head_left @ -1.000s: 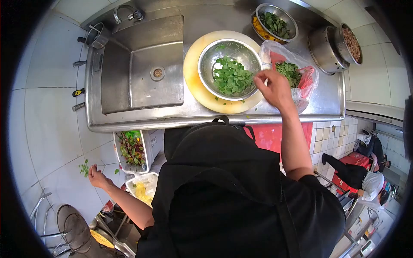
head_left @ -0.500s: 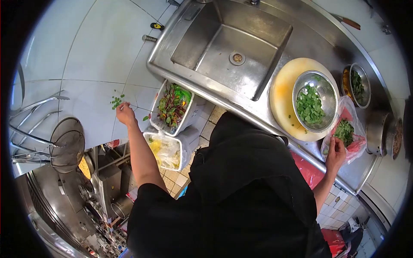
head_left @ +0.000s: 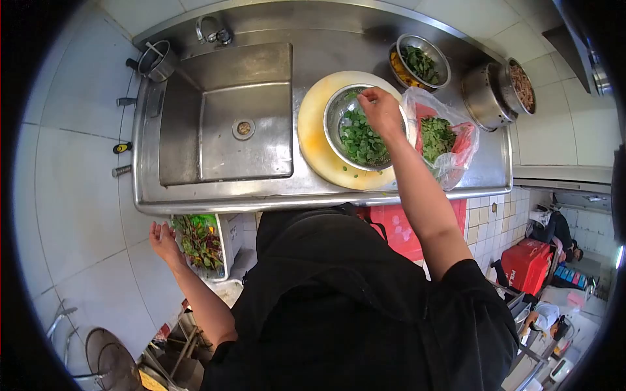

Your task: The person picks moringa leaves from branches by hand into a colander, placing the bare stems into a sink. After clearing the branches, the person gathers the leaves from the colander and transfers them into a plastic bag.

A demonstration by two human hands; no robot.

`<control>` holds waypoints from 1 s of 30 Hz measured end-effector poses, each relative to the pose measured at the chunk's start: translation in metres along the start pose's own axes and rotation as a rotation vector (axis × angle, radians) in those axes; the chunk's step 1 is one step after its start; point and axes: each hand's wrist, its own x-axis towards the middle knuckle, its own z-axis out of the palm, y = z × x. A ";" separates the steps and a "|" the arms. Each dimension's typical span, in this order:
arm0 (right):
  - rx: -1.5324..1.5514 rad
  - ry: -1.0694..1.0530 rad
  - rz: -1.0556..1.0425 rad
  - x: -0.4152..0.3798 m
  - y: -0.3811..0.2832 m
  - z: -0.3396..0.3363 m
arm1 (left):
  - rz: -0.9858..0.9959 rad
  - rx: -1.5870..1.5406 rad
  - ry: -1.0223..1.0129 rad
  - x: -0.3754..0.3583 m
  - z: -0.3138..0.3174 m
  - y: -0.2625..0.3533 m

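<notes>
My right hand [head_left: 382, 112] is over the far rim of a metal colander [head_left: 334, 133], its thumb and fingers pinched together. Whatever they hold, if anything, is too small to make out. Green leaves [head_left: 362, 140] lie in the colander, which stands on a round yellowish-white cutting board [head_left: 312, 140]. To the right, an open plastic bag [head_left: 464, 140] holds more leafy greens [head_left: 437, 138]. My left hand [head_left: 167, 244] is low at the left, beside a white bin [head_left: 225, 244] of stems and leaves [head_left: 199, 242]. Its fingers are loosely bent and apart, with nothing visible in them.
A steel sink [head_left: 244, 159] with a faucet [head_left: 212, 31] lies to the left. Behind the board is a bowl of dark leaves [head_left: 420, 62]. Metal pots [head_left: 486, 98] stand at the right. A red container [head_left: 417, 238] is under the counter edge.
My right hand has moved from the plastic bag to over the colander. The sprig seen in my left hand is gone from it. My view has turned to the right.
</notes>
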 end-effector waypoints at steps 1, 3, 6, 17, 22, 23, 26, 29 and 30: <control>-0.045 -0.017 0.140 0.006 -0.003 0.007 | 0.037 -0.011 -0.031 0.005 0.006 0.005; -0.052 -0.019 0.226 0.015 0.003 0.021 | 0.073 -0.024 -0.068 0.014 0.014 0.016; 0.154 -0.004 0.318 0.020 0.035 0.049 | 0.163 -0.049 -0.130 0.020 0.025 0.047; 0.661 -0.087 0.264 -0.052 0.007 -0.021 | 0.214 0.032 -0.403 0.036 0.093 0.094; -0.169 0.086 -0.227 -0.081 0.008 -0.028 | 0.303 0.028 -0.489 0.014 0.130 0.105; -0.158 0.055 -0.174 -0.084 0.004 -0.035 | 0.333 0.038 -0.492 0.008 0.130 0.110; 0.030 0.015 0.099 -0.086 0.004 -0.076 | 0.385 0.068 -0.497 -0.004 0.128 0.114; 0.080 0.234 0.145 -0.073 0.074 -0.108 | 0.410 0.054 -0.457 -0.027 0.135 0.117; 0.090 0.244 0.146 -0.069 0.101 -0.117 | 0.400 0.057 -0.444 -0.033 0.138 0.115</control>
